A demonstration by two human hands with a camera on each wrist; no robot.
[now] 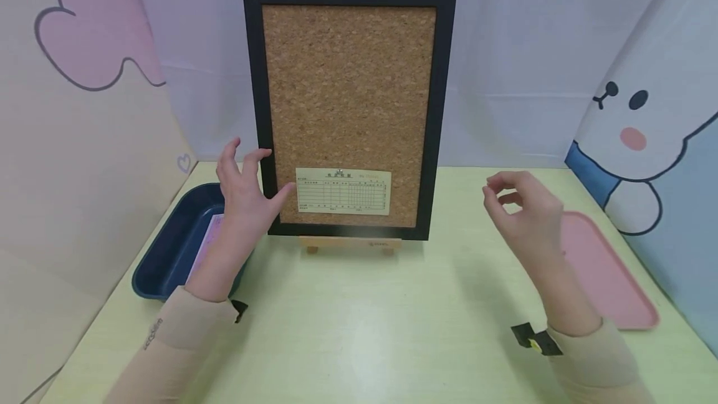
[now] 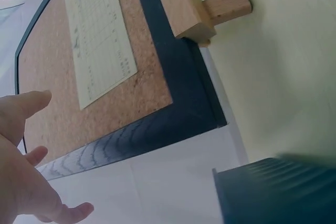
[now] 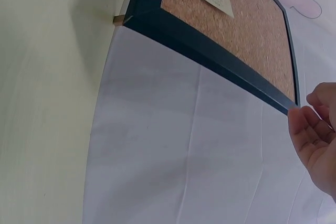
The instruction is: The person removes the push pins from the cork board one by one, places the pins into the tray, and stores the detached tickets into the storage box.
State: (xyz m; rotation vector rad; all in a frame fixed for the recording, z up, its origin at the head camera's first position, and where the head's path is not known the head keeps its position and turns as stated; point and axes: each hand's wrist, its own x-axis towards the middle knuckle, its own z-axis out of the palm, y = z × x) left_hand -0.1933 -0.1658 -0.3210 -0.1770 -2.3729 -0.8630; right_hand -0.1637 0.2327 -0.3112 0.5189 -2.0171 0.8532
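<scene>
A pale printed form [image 1: 343, 192] lies flat against the lower part of the black-framed cork board [image 1: 348, 92], with what looks like a small pin at its top edge. Beside the frame's lower left side is my left hand [image 1: 244, 189], fingers spread and the thumb tip close to the form's left edge. That hand holds nothing. My right hand [image 1: 524, 211] hovers to the right of the board, its fingers loosely curled and the thumb near the index fingertip. No object shows between those fingers in the right wrist view.
A wooden stand [image 1: 350, 242] supports the board on the pale table [image 1: 359, 329]. At the left, a dark blue tray [image 1: 162, 254] contains a pinkish printed sheet [image 1: 210, 239], partly behind the left forearm. A pink tray [image 1: 608, 273] lies at the right.
</scene>
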